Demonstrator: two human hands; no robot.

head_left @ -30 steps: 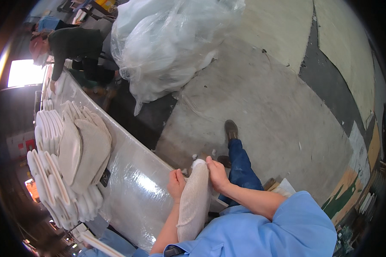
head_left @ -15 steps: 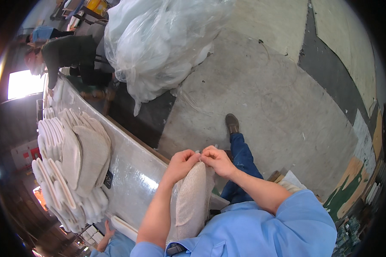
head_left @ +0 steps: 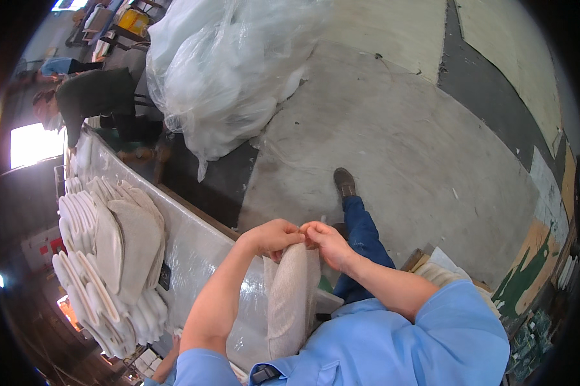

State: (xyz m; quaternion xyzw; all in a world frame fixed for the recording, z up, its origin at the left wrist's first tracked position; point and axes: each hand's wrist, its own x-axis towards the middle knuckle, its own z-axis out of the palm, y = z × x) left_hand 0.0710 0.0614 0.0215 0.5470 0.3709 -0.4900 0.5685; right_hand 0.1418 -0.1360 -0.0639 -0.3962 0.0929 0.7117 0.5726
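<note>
A beige, coarse-woven fabric cushion piece (head_left: 289, 302) stands in front of my body, its long side running away from me. My left hand (head_left: 274, 237) is closed over its far end, fingers curled down on the left side. Pinched against the same end, my right hand (head_left: 330, 244) meets the left, fingertips almost touching. The exact spot between the fingers is hidden. On the table to the left lies a pile of similar beige cushion pieces (head_left: 135, 238), with white padded ones (head_left: 87, 283) stacked beside them.
The plastic-covered table (head_left: 200, 264) runs along my left. A large clear bag of white stuffing (head_left: 229, 77) sits on the concrete floor (head_left: 393, 148). A person in dark clothes (head_left: 100, 90) bends over the table's far end; another person's arm (head_left: 169, 360) shows at lower left.
My left hand has rolled over the end of the cushion piece, its elbow swinging out left. The white tips seen at my fingers before are hidden now. The co-worker at lower left is more covered.
</note>
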